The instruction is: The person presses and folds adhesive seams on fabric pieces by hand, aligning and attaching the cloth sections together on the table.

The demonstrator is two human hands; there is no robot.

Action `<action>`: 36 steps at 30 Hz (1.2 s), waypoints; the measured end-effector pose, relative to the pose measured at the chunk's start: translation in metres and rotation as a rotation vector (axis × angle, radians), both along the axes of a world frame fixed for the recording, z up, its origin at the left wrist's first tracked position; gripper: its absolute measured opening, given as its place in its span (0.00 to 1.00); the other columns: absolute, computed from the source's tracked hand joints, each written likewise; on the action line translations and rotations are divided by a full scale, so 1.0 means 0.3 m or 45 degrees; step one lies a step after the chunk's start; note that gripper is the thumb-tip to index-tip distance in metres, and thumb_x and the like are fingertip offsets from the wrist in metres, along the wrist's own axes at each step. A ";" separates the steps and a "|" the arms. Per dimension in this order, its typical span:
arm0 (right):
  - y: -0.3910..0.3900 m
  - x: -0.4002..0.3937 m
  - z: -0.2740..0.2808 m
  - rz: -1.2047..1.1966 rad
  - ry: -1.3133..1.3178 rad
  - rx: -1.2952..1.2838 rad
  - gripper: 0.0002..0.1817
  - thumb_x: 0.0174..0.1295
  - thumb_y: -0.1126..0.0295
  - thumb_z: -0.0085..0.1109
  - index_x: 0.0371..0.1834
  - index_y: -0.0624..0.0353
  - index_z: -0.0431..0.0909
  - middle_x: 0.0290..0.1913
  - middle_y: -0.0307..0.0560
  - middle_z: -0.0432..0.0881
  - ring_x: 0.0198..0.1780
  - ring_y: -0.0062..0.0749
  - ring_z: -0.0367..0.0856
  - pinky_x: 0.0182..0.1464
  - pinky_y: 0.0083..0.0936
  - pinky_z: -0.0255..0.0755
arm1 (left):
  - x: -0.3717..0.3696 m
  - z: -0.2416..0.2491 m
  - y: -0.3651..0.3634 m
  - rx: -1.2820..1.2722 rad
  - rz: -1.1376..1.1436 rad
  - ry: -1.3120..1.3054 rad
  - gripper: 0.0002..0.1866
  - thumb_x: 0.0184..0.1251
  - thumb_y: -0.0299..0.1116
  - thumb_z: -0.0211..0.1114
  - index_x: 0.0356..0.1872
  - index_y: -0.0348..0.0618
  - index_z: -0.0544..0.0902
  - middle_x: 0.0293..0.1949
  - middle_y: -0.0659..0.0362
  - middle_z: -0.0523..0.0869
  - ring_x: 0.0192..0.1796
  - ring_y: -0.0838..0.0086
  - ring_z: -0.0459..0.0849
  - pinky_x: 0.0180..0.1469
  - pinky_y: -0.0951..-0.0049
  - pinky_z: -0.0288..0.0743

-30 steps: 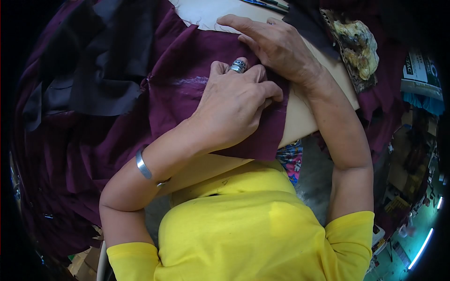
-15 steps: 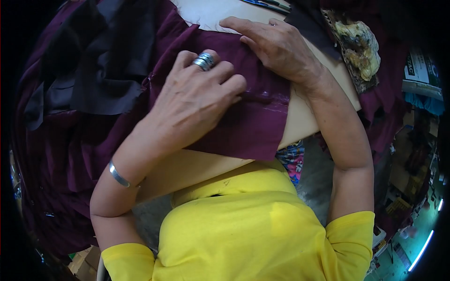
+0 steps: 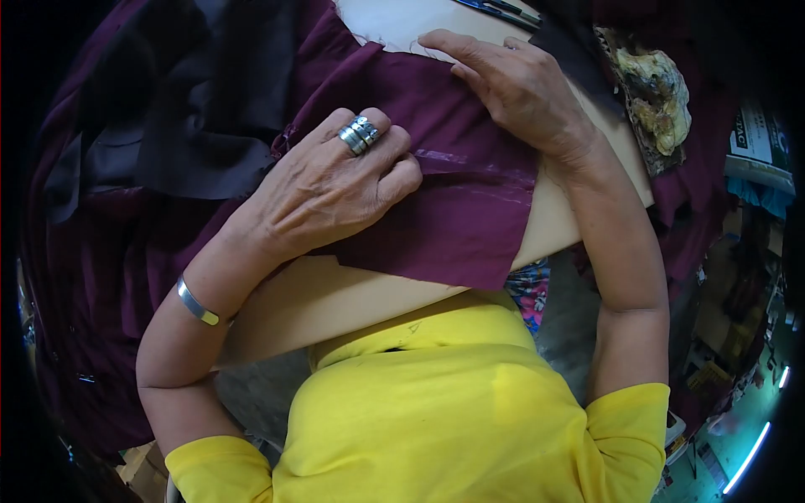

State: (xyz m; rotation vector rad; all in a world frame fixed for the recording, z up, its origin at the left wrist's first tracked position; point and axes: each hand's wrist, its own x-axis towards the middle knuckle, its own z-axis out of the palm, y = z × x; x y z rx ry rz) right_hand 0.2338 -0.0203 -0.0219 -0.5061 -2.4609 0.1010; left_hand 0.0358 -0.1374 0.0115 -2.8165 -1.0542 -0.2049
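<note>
Maroon cloth [image 3: 453,226] lies over a pale board [image 3: 335,302], with whitish marks across its middle. On the left part of this cloth rests my left hand [image 3: 344,180], wearing several silver rings, its fingers curled under; whatever the fingertips hold is hidden. My right hand [image 3: 524,96] lies at the cloth's upper right edge, index finger stretched toward the white surface [image 3: 390,25] and fingers apart, with nothing seen in it. Loose threads fringe the cloth's top edge near that finger.
Dark grey cloth [image 3: 193,126] and more maroon folds [image 3: 92,302] cover the left side. Beyond the right hand are a dark strip of fabric [image 3: 579,50], a yellowish lumpy object [image 3: 658,92] and dark pen-like tools [image 3: 503,10]. A labelled package [image 3: 755,138] sits far right.
My left hand has slid left and slightly toward my body over the cloth, still curled. My right hand keeps its place on the cloth. The whole view has shifted a little.
</note>
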 end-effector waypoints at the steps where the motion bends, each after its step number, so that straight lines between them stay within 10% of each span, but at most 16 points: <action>1: 0.000 0.001 0.002 0.000 -0.001 0.008 0.21 0.55 0.74 0.59 0.54 0.48 0.74 0.45 0.40 0.82 0.36 0.35 0.82 0.39 0.27 0.75 | -0.004 0.001 0.004 0.018 -0.016 0.002 0.13 0.49 0.29 0.61 0.38 0.47 0.73 0.34 0.61 0.75 0.41 0.69 0.73 0.39 0.71 0.68; 36: 0.024 0.030 0.020 -0.038 -0.061 -0.072 0.21 0.56 0.76 0.58 0.54 0.48 0.74 0.43 0.42 0.82 0.34 0.38 0.80 0.39 0.31 0.76 | -0.115 0.032 0.075 -0.181 -0.020 0.003 0.07 0.51 0.28 0.58 0.33 0.45 0.72 0.31 0.60 0.74 0.39 0.66 0.71 0.41 0.70 0.68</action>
